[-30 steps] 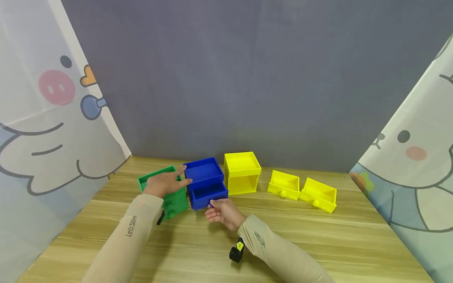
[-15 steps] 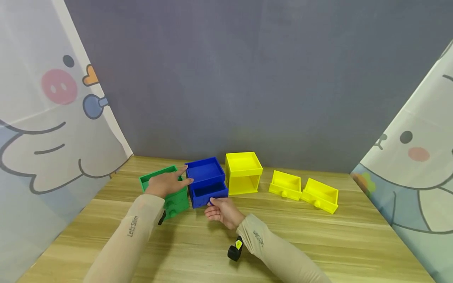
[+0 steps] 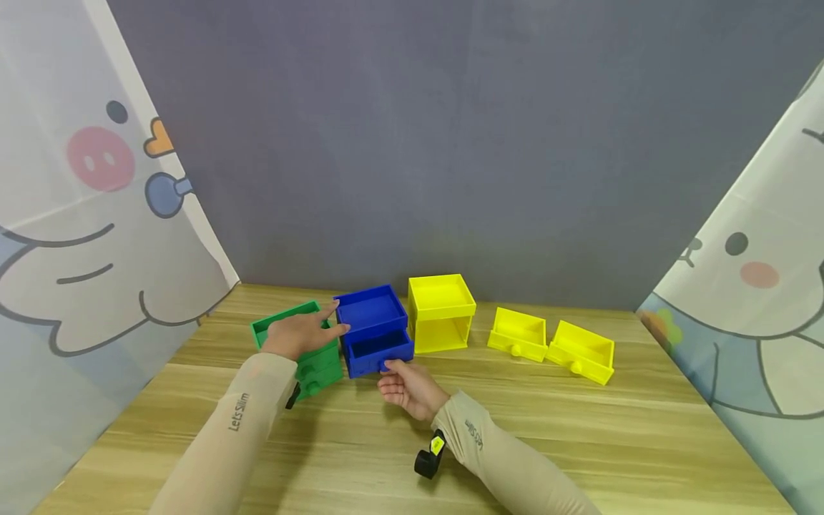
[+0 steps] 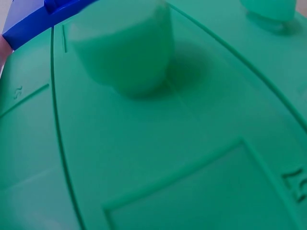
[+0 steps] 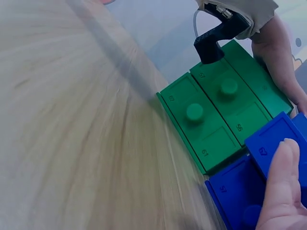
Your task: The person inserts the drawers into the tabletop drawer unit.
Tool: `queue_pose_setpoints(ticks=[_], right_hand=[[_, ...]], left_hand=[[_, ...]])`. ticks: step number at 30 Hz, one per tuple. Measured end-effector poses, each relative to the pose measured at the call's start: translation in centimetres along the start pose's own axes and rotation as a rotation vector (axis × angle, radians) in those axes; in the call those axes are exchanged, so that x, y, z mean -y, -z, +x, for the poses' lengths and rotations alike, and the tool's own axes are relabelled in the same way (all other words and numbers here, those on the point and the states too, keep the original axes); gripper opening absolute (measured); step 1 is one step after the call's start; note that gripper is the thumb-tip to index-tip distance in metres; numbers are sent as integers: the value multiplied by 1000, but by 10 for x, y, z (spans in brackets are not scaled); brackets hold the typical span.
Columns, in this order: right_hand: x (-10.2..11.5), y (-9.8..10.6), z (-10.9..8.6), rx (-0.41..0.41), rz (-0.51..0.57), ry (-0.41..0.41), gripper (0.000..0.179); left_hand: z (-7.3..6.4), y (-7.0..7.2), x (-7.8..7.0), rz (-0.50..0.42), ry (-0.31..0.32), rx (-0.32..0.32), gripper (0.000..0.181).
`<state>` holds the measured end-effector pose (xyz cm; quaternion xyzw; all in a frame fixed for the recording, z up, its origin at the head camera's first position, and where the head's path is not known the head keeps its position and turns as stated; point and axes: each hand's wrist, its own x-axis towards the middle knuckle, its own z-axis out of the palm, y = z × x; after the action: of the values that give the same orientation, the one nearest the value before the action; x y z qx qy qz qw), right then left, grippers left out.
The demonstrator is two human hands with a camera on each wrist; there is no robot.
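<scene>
The jutting blue drawer (image 3: 370,362) lies ahead-left of the nearer right hand (image 3: 413,390), whose thumb meets its knob (image 3: 384,366), whether pinching unclear, while the left hand (image 3: 299,335), fingers extended, reaches the blue cabinet (image 3: 371,310).

One green cabinet (image 3: 322,366), one blue cabinet (image 3: 376,332), one yellow cabinet (image 3: 444,313), two loose yellow drawers (image 3: 518,335) (image 3: 581,350).

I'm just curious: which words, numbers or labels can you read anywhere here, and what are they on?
"Let's Slim": left sleeve.
"Let's Slim": right sleeve, less clear.
Yellow sticker on the black wrist device: too small to read.
Green drawers and blue drawers: marks like numbers, too unclear to read surely.
</scene>
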<state>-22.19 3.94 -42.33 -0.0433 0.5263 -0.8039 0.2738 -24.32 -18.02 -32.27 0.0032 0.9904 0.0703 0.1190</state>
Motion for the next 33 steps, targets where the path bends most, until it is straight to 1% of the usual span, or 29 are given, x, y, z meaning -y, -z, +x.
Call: queue_pose_setpoints(ticks=[4, 7, 11, 17, 24, 33], right_hand=[[-1, -3, 2, -34, 37, 42, 22], [-2, -5, 4, -53, 45, 64, 21], [-3, -6, 5, -78, 46, 76, 18], [-4, -8, 9, -88, 54, 104, 18], [-3, -12, 12, -84, 76, 117, 17], [-4, -14, 18, -117, 68, 140, 18]], left_hand=[[1, 1, 0, -1, -6, 0, 79], [2, 1, -1, -1, -12, -4, 79], [3, 0, -2, -8, -11, 5, 80], [2, 2, -1, -3, 6, 17, 79], [0, 3, -1, -15, -3, 15, 78], [0, 3, -1, -16, -7, -4, 79]])
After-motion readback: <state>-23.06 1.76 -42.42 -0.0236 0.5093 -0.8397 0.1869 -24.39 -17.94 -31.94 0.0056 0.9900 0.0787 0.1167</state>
